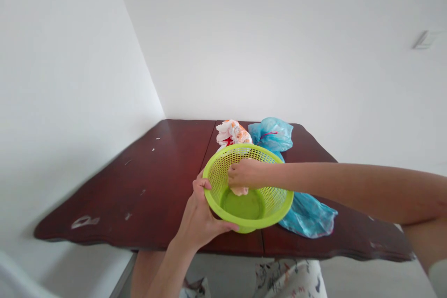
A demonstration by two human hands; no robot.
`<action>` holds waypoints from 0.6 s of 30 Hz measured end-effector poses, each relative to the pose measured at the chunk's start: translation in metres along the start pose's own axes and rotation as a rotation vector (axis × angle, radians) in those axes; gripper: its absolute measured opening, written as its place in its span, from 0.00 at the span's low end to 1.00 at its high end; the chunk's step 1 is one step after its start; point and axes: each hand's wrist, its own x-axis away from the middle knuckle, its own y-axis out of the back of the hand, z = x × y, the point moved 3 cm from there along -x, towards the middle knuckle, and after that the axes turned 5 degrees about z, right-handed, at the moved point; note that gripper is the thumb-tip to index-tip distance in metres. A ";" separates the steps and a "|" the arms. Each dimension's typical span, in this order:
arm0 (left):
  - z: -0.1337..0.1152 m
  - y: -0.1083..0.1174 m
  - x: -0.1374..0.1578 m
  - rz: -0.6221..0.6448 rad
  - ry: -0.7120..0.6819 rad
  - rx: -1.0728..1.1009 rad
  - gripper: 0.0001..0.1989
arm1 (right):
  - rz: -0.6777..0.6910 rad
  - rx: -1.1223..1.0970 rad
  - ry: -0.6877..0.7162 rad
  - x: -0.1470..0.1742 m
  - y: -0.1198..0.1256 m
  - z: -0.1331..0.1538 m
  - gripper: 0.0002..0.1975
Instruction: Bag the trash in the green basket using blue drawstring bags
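Observation:
A lime-green plastic colander, with latticed sides and a flat base, is tilted toward me at the front of the table. My left hand grips its left rim, fingers at the upper edge and thumb along the lower front. Reaching in from the right, my right hand is closed inside the colander, against the inner left side. Below its fingers shows a pale, crumpled piece, perhaps a cloth or tissue; most of it is covered by the hand. The colander's base looks bare.
Behind the colander lie a crumpled white bag with orange print and a puffed blue plastic bag. Another stretch of blue plastic spreads at the right. The dark red table has small white scraps at left; white walls stand close behind.

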 end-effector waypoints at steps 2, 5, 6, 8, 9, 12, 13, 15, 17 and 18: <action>-0.003 0.000 0.001 -0.003 0.020 -0.023 0.58 | 0.082 -0.208 -0.121 -0.002 -0.015 -0.009 0.19; -0.010 -0.002 0.004 0.004 0.029 -0.030 0.56 | 0.165 -0.484 -0.202 -0.005 -0.026 -0.015 0.26; -0.012 -0.004 0.005 0.007 0.031 -0.028 0.56 | 0.168 -0.649 -0.258 -0.007 -0.026 -0.016 0.27; -0.014 -0.009 0.008 0.004 0.039 -0.033 0.57 | 0.105 -1.032 -0.399 -0.012 -0.021 -0.015 0.26; -0.014 -0.012 0.009 -0.003 0.044 -0.040 0.57 | 0.040 -1.182 -0.455 -0.014 -0.018 -0.014 0.24; -0.011 -0.018 0.012 -0.031 0.052 -0.050 0.57 | -0.083 -1.258 -0.442 -0.024 -0.011 -0.004 0.15; -0.009 -0.019 0.013 -0.038 0.053 -0.050 0.57 | -0.039 -1.203 -0.397 -0.027 -0.013 0.001 0.14; -0.007 -0.021 0.014 -0.043 0.073 -0.051 0.57 | 0.168 -1.071 -0.305 -0.034 -0.027 0.008 0.17; -0.007 -0.022 0.014 -0.042 0.099 -0.057 0.58 | 0.292 -0.988 -0.264 -0.038 -0.043 0.009 0.21; -0.007 -0.023 0.014 -0.044 0.106 -0.060 0.58 | 0.231 -0.958 -0.281 -0.039 -0.048 0.005 0.22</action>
